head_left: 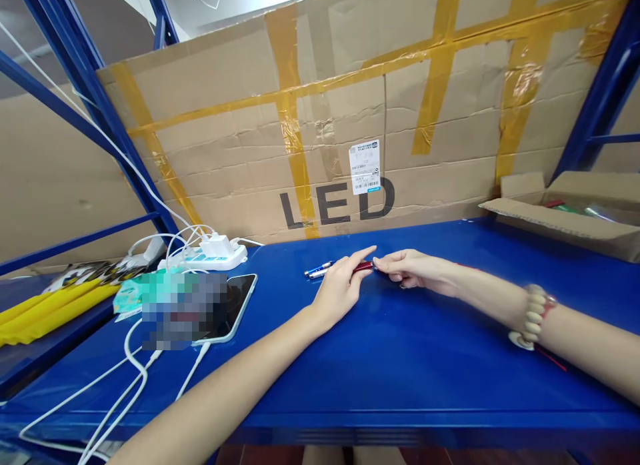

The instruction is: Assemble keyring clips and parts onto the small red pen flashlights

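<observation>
A dark red pen [365,266] spans the small gap between my two hands, above the blue shelf top [400,358]. My left hand [341,281] closes on the pen with its thumb and fingers, while one finger stretches out over it. From the other side, my right hand [414,268] pinches the pen's right end between thumb and fingertips; that end is mostly hidden. Just left of my left hand, a blue pen [311,272] and a silver pen [317,275] lie side by side, partly covered by the hand.
A phone [237,311] lies at left beside a blurred patch. Behind it stands a white power strip [225,257] with plugs and white cables [143,368]. A large taped cardboard box [240,158] forms the back wall. An open carton [590,218] sits back right.
</observation>
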The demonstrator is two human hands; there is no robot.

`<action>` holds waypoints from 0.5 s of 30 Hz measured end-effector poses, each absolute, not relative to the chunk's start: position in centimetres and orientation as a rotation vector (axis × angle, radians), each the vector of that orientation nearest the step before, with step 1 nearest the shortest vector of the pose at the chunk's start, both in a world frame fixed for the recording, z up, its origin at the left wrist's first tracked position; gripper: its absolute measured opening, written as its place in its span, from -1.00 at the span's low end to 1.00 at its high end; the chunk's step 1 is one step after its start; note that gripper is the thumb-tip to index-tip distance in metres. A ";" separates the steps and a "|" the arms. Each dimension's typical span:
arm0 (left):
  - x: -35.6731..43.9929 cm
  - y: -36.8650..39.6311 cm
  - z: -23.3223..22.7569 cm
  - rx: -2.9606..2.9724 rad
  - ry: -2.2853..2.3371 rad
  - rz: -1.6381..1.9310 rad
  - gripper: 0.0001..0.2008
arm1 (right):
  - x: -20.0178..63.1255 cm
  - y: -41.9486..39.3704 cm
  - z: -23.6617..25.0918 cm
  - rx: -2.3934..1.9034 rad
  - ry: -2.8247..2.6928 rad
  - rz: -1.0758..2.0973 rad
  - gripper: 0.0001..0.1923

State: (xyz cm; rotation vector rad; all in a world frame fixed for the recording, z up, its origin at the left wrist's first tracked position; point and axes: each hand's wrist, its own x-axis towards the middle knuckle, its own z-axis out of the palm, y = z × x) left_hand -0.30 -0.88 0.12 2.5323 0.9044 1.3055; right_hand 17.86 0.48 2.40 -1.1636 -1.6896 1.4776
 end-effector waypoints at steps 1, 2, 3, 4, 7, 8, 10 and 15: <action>-0.3 -0.9 0.2 2.501 0.895 1.304 -0.73 | 17.8 0.5 2.4 -1.165 -1.682 1.485 -0.58; -0.2 -1.0 0.3 2.476 0.888 1.303 -0.76 | 17.8 0.5 2.5 -1.174 -1.681 1.475 -0.58; -0.2 -1.0 0.4 2.457 0.884 1.301 -0.80 | 17.9 0.5 2.5 -1.185 -1.682 1.459 -0.57; -0.1 -1.0 0.4 2.444 0.887 1.297 -0.83 | 17.9 0.5 2.6 -1.193 -1.689 1.443 -0.57; 0.1 -1.0 0.6 2.399 0.921 1.269 -0.87 | 17.8 0.3 2.9 -1.173 -1.744 1.374 -0.55; 0.2 -1.0 0.6 2.381 0.933 1.264 -0.87 | 17.8 0.2 3.0 -1.163 -1.773 1.340 -0.54; 0.3 -1.0 0.6 2.347 0.951 1.261 -0.87 | 17.8 0.2 3.4 -1.153 -1.839 1.256 -0.54; 0.4 -0.7 0.5 2.258 0.996 1.287 -0.86 | 19.1 1.0 4.6 -1.350 -1.927 0.664 -0.59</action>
